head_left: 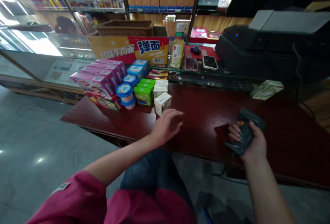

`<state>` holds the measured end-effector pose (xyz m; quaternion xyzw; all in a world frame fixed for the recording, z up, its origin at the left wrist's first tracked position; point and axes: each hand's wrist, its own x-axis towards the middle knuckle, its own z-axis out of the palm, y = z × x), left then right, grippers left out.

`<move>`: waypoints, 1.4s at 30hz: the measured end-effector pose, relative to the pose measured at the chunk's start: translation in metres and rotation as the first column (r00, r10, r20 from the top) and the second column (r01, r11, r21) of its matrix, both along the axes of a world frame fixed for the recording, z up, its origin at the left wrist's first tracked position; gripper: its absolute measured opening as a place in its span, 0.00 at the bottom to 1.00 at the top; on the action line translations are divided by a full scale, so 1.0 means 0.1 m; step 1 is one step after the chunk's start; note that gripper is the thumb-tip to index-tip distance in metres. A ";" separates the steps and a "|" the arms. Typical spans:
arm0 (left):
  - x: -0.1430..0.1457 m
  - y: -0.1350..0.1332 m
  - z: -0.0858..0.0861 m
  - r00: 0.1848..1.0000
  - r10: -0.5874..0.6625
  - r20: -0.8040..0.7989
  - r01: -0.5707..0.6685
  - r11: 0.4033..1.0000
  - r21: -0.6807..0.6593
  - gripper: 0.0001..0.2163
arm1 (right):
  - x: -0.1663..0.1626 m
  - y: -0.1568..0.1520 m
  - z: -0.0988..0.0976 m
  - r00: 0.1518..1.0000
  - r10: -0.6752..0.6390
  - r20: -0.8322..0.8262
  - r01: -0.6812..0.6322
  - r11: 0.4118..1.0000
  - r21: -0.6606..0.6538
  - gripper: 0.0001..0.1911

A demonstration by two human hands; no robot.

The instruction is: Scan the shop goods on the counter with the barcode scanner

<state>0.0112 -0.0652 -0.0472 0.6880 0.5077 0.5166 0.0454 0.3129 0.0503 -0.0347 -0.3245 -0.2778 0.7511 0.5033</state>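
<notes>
My right hand [254,141] is wrapped round the handle of a dark barcode scanner [247,127], held above the brown counter [198,124]. A cable trails down from the handle. My left hand [168,125] has curved fingers with a gap between them and the thumb, and nothing shows in it. Right behind its knuckles stands a small white box [162,102]; whether they touch, I cannot tell. Similar white boxes [161,87] stand behind that one. To their left are green packs [143,93], blue-lidded tubs [124,91] and stacked pink-purple boxes [95,81].
At the right, a white-and-green carton [268,90] lies near a black machine [257,52]. On the glass ledge behind stand a bottle of yellow drink [177,47], a phone [210,62] and a noodle carton [110,49]. Shelves of goods line the back.
</notes>
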 end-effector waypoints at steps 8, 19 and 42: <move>-0.63 -0.04 -0.07 0.903 0.363 0.229 -0.353 0.932 -0.085 0.33 | -1.21 -0.52 0.02 0.969 0.240 0.053 -0.242 0.970 0.037 0.13; -0.65 0.24 -0.18 0.554 0.090 0.828 0.168 0.962 -0.217 0.21 | -1.20 -0.69 -0.04 0.909 0.406 0.092 -0.414 0.904 0.106 0.17; -0.64 0.14 -0.08 0.319 0.057 0.946 0.329 0.930 -0.167 0.21 | -1.17 -0.77 -0.08 0.817 0.571 0.075 -0.575 0.817 0.049 0.17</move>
